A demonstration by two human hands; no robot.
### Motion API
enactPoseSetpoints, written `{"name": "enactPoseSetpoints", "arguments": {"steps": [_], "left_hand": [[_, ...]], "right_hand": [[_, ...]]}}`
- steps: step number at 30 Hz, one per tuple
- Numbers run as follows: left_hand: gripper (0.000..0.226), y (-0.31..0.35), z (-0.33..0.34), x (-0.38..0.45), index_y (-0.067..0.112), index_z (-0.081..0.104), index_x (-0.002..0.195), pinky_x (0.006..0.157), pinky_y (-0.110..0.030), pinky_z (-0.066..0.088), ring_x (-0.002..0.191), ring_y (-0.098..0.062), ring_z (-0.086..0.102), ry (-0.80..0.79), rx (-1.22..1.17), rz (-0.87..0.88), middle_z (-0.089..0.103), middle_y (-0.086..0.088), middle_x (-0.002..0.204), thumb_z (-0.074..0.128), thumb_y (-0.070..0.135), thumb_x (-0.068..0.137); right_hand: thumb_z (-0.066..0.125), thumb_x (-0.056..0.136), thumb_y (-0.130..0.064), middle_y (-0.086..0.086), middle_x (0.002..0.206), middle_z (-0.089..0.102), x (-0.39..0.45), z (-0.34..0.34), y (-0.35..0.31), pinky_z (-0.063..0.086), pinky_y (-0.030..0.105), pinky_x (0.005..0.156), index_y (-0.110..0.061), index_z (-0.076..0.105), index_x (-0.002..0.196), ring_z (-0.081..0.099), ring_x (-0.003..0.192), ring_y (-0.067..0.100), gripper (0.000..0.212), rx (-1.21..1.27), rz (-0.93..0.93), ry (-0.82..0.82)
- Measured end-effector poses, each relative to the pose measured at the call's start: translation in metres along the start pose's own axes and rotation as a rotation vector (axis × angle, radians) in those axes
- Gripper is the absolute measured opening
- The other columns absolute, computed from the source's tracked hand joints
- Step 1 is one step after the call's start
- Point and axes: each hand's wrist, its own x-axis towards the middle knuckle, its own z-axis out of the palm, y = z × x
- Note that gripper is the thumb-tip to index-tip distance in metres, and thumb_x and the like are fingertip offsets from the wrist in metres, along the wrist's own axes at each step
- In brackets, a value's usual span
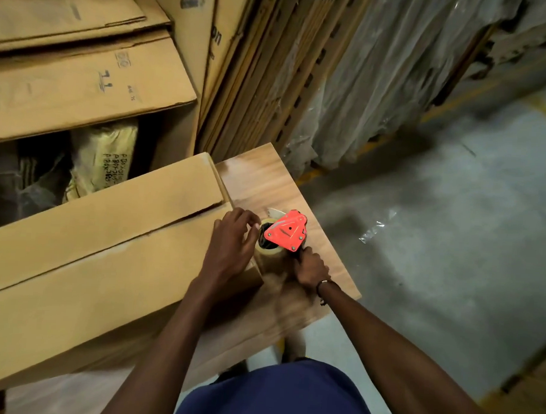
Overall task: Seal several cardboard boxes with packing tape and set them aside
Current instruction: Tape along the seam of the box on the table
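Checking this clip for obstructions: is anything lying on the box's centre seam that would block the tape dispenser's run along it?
Nothing visible does. The seam of the long box looks bare; the left hand rests at its near end, beside the tape dispenser gripped by the right hand.

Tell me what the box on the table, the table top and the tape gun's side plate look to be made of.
Box: plain brown cardboard, matte, with a folded flap seam along its top.
Table: wood or a wood-look laminate; streaked grain with a slight sheen, so which one is unclear.
Tape gun: bright orange-red side plate, smooth, fixed with small rivets or screws; painted metal or plastic, hard to tell. The right hand grips its handle.
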Motion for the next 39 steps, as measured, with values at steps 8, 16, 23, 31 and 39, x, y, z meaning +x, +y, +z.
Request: {"name": "enactPoseSetpoints", "arguments": {"steps": [8,16,23,31,39], "left_hand": [[0.010,-0.005,0.002,-0.002,0.022,0.064,0.106,0.076,-0.037,0.036,0.087,-0.014,0.057,0.067,-0.108,0.016,0.059,0.007,0.106,0.054,0.019,0.105],[0.012,-0.004,0.002,-0.004,0.025,0.062,0.103,0.077,-0.039,0.044,0.082,-0.009,0.056,0.091,-0.145,0.040,0.057,0.010,0.101,0.053,0.017,0.105],[0.012,-0.003,0.002,0.003,0.018,0.067,0.096,0.073,-0.025,0.045,0.086,-0.005,0.060,0.137,-0.257,-0.035,0.064,0.007,0.095,0.059,0.009,0.100],[0.032,0.010,-0.040,0.026,0.004,0.068,0.106,0.064,-0.029,0.054,0.082,-0.024,0.072,0.252,-1.056,-0.679,0.074,-0.019,0.101,0.048,0.029,0.109],[0.033,-0.012,-0.144,-0.013,-0.001,0.063,0.124,0.081,-0.035,0.060,0.089,-0.028,0.073,0.303,-1.840,-0.726,0.075,-0.020,0.102,0.049,0.023,0.106]], "right_hand": [[0.052,0.076,-0.068,0.016,0.115,0.072,-0.010,-0.072,-0.029,0.049,0.036,0.080,-0.014,0.068,0.113,0.068,0.108,0.040,0.068,-0.062,0.005,0.144],[0.070,0.073,-0.066,-0.002,0.063,0.056,-0.020,-0.141,-0.043,0.032,0.027,0.047,-0.010,0.075,0.085,0.044,0.048,0.015,0.058,0.379,0.031,-0.042],[0.041,0.087,-0.087,-0.004,0.060,0.041,-0.046,-0.203,-0.084,0.025,0.023,0.045,-0.018,0.054,0.073,0.029,0.047,0.010,0.071,0.577,-0.077,-0.246],[0.058,0.069,-0.090,-0.003,0.070,0.040,-0.075,-0.247,-0.148,0.031,0.020,0.042,-0.016,0.058,0.084,0.035,0.048,0.007,0.076,0.718,-0.286,-0.576],[0.030,0.080,-0.096,-0.002,0.067,0.044,-0.106,-0.198,-0.240,0.035,0.018,0.041,-0.013,0.052,0.090,0.036,0.049,0.007,0.087,0.514,-0.459,-0.729]]}}
